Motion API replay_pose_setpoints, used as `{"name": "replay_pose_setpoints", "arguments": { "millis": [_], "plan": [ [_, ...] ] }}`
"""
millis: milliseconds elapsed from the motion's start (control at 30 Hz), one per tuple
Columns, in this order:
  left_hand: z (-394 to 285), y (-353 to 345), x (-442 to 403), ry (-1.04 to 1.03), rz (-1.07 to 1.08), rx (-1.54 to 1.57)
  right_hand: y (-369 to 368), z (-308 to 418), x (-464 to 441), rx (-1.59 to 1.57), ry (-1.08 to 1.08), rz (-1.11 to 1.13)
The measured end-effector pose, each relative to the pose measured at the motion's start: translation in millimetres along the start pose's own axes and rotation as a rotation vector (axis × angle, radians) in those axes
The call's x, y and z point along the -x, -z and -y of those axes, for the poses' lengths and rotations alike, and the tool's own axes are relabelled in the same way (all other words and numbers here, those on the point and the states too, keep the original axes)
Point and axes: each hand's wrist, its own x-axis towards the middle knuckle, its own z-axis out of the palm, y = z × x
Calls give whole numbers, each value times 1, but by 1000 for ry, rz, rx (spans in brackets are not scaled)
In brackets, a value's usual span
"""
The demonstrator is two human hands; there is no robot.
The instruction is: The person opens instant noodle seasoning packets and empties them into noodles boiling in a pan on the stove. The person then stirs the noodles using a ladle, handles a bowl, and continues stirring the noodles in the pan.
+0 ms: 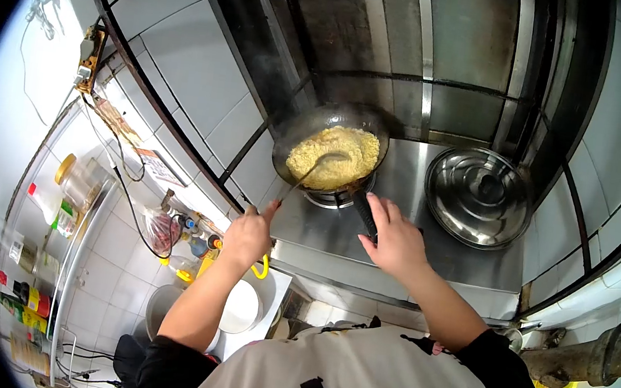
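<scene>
A dark wok [285,150] sits on the gas burner, holding a heap of crumbly yellow food [351,148]. My left hand [247,237] is closed round the handle of a metal ladle [314,168], whose bowl rests in the food. At the wok's black handle [365,212] is my right hand [396,241], with the thumb and index finger on either side of it. Light steam rises at the wok's left.
A round steel lid [478,197] lies on the steel counter [406,175] at the right. Bottles and jars [80,177] stand on a rack at the left. White bowls [241,306] are below my left forearm. A thick pipe [592,360] runs at the lower right.
</scene>
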Motion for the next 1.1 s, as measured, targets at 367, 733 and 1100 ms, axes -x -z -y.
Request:
{"name": "replay_pose_setpoints", "arguments": {
  "millis": [367,733,1100],
  "plan": [
    [43,-21,-53,117,-186,118,-7,-10,-2,19,69,89],
    [28,22,-50,270,500,1489,-7,-13,-2,-8,106,84],
    [7,57,3,105,267,810,-10,-16,-3,-27,99,76]
  ]
}}
